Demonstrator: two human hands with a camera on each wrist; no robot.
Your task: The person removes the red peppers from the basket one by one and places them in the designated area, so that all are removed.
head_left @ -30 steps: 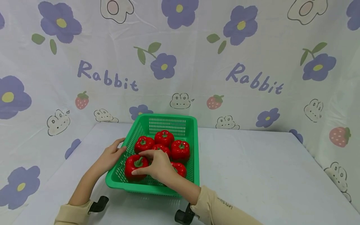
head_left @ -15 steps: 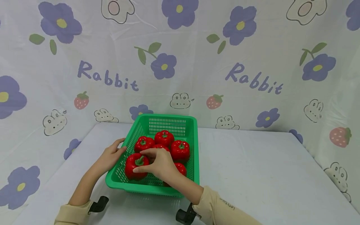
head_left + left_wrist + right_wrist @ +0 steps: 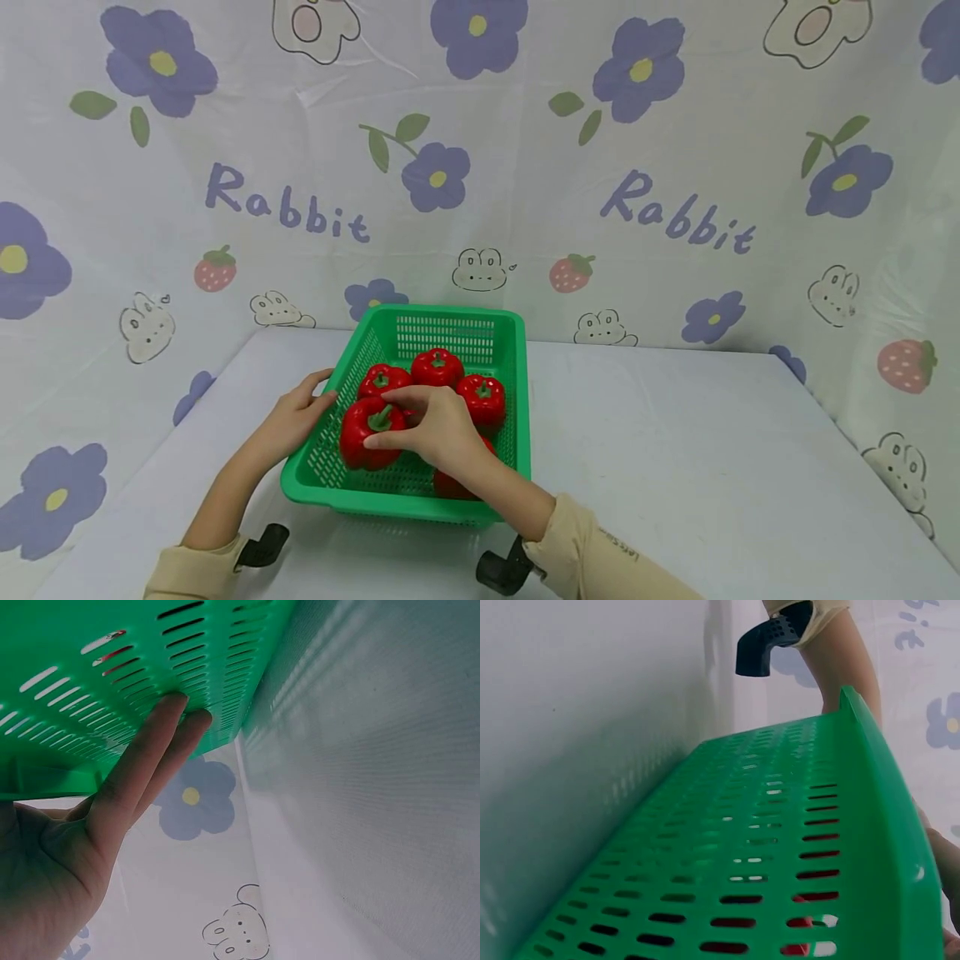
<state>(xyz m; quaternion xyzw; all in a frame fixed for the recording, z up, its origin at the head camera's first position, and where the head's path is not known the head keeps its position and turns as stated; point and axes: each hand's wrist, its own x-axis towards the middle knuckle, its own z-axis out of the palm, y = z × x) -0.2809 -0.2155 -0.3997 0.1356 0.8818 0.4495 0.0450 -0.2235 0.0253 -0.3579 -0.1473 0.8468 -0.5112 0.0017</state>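
In the head view my right hand (image 3: 442,429) pinches a red bell pepper (image 3: 356,437) with a green stem, thumb on its near side and fingers behind. This pepper is at the left of a green slotted basket (image 3: 405,504). More red bell peppers (image 3: 437,367) lie in the basket, partly hidden by my right hand. My left hand (image 3: 296,421) holds the basket's left rim. In the left wrist view, two fingers of the left hand (image 3: 60,877) lie along the outer wall (image 3: 45,645). The right wrist view shows mostly the basket's outside (image 3: 727,847), the right hand only partly at the edge.
The basket stands on a white-covered table (image 3: 675,467), which stretches out to the right. Behind it hangs a white cloth (image 3: 517,158) printed with flowers, rabbits and strawberries. Black wrist cameras (image 3: 262,546) hang below both sleeves.
My right hand has moved a little up and to the right with the pinched bell pepper, which now appears raised off the basket floor. The left hand and basket have stayed put.
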